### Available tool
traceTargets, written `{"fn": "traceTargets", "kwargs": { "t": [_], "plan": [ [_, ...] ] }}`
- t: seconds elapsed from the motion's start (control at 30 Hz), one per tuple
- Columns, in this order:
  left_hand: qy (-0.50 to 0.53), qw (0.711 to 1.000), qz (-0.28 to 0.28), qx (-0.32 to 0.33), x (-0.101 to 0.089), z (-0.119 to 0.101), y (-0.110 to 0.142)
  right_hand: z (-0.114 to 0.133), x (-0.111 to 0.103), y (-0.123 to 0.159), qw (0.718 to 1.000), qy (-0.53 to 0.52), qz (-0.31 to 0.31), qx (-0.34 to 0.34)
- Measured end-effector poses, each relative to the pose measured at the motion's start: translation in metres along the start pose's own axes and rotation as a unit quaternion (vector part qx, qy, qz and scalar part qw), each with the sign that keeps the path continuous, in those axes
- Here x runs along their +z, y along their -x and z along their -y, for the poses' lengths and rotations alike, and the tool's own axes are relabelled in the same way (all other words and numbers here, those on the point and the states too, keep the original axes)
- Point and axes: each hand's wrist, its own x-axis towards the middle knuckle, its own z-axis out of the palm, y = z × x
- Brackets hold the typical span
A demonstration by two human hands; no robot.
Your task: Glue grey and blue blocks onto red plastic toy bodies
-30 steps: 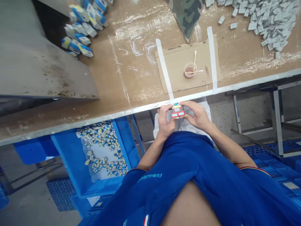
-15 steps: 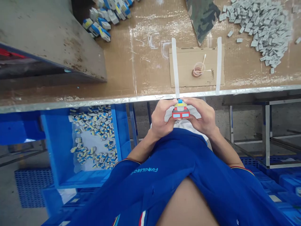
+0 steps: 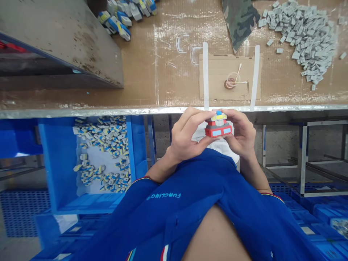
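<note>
Between both hands, just in front of the table's edge, is a small toy figure (image 3: 218,129) with a red lower part, two light-blue windows, and a grey, yellow and blue top. My left hand (image 3: 189,134) pinches its left side, thumb below and fingers along the top. From the other side my right hand (image 3: 241,132) grips it with thumb and fingers. The toy's back and far side are hidden. Beyond the hands a piece of cardboard (image 3: 217,92) is taped to the table; a small clear cup (image 3: 230,84) with reddish-brown contents and cotton swabs (image 3: 240,82) rests on it.
Small grey pieces (image 3: 312,40) are heaped at the back right. A camouflage cloth (image 3: 240,21) lies at the back. White, blue and yellow parts (image 3: 116,23) lie beside a metal box (image 3: 67,47). Below left stands a blue crate (image 3: 137,145) of similar parts; metal frames (image 3: 303,156) are at right.
The toy has shifted slightly right and turned a little in both hands, its red part now angled. The left fingers have moved over its top. The camera view has also shifted slightly.
</note>
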Motion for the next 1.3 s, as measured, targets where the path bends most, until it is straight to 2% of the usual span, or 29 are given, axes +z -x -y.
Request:
{"fn": "traceTargets", "kwargs": {
  "t": [0.27, 0.5, 0.67, 0.8, 0.87, 0.97, 1.1, 1.2, 1.3],
  "plan": [
    [-0.011, 1.0, 0.012, -0.019, 0.0, -0.005, -0.006, -0.01, 0.002, 0.006, 0.999, -0.019, -0.001, 0.034],
    [-0.054, 0.997, -0.028, 0.046, 0.007, -0.007, -0.01, -0.013, 0.002, 0.001, 0.995, -0.085, -0.002, 0.044],
    [-0.041, 0.996, -0.007, 0.083, 0.017, -0.009, -0.018, 0.0, 0.002, -0.009, 0.989, -0.12, 0.009, 0.081],
    [-0.032, 0.99, -0.028, 0.134, 0.018, -0.017, -0.031, 0.008, 0.003, -0.013, 0.977, -0.168, -0.008, 0.135],
    [-0.023, 0.989, -0.022, 0.144, 0.017, -0.021, -0.035, 0.011, 0.002, -0.012, 0.967, -0.196, -0.011, 0.164],
    [-0.002, 0.99, -0.004, 0.142, 0.015, -0.024, -0.037, 0.013, 0.002, -0.01, 0.955, -0.213, -0.016, 0.207],
    [-0.017, 0.995, 0.044, 0.084, 0.014, -0.027, -0.035, 0.011, 0.005, -0.008, 0.936, -0.249, -0.007, 0.249],
    [-0.03, 0.996, 0.067, 0.056, 0.01, -0.033, -0.037, 0.013, 0.007, -0.01, 0.929, -0.279, -0.016, 0.241],
    [-0.053, 0.994, 0.047, 0.081, 0.002, -0.041, -0.047, 0.018, 0.004, -0.017, 0.932, -0.287, -0.026, 0.22]
  ]
}}
